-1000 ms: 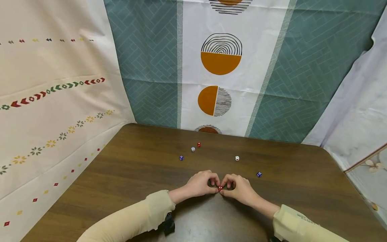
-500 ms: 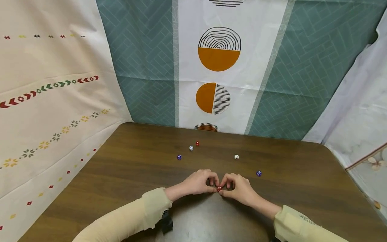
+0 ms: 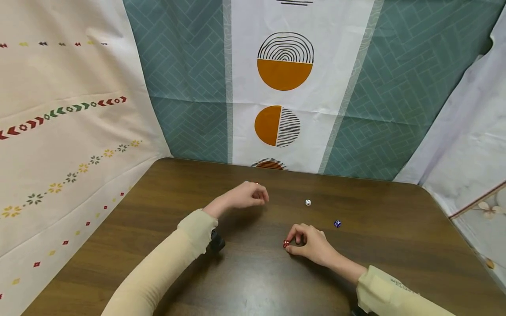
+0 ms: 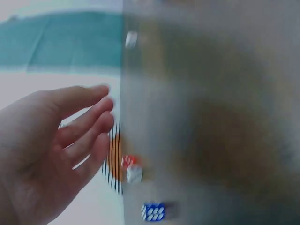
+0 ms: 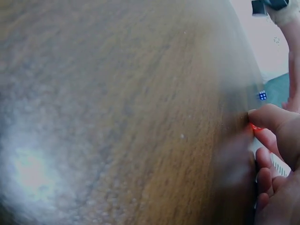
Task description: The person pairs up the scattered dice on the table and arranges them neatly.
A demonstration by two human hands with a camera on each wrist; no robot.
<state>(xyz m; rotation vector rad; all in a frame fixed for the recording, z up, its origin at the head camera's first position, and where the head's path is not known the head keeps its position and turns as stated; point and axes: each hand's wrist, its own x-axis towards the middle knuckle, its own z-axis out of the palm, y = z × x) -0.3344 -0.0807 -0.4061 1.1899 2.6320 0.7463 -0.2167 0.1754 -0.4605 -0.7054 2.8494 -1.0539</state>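
Near the middle of the table, my right hand (image 3: 310,245) pinches a red die (image 3: 286,243) between thumb and index finger. In the right wrist view, only a sliver of that red die (image 5: 256,127) shows behind the thumb. My left hand (image 3: 246,196) hovers over the back left of the table, fingers loosely bent and holding nothing. In the left wrist view, another red die (image 4: 128,161), a white die (image 4: 134,174) and a blue die (image 4: 153,212) lie past its fingertips. The left hand hides most of this group in the head view.
A second white die (image 3: 308,202) lies behind the right hand, and a second blue die (image 3: 337,224) to its right. The brown wooden table (image 3: 253,281) meets a patterned cloth (image 3: 189,87) at the back and a cream cloth (image 3: 79,153) on the left.
My left hand has let go of the red die at the middle and moved away and to the left, towards the back dice. The right hand stays at the red die.
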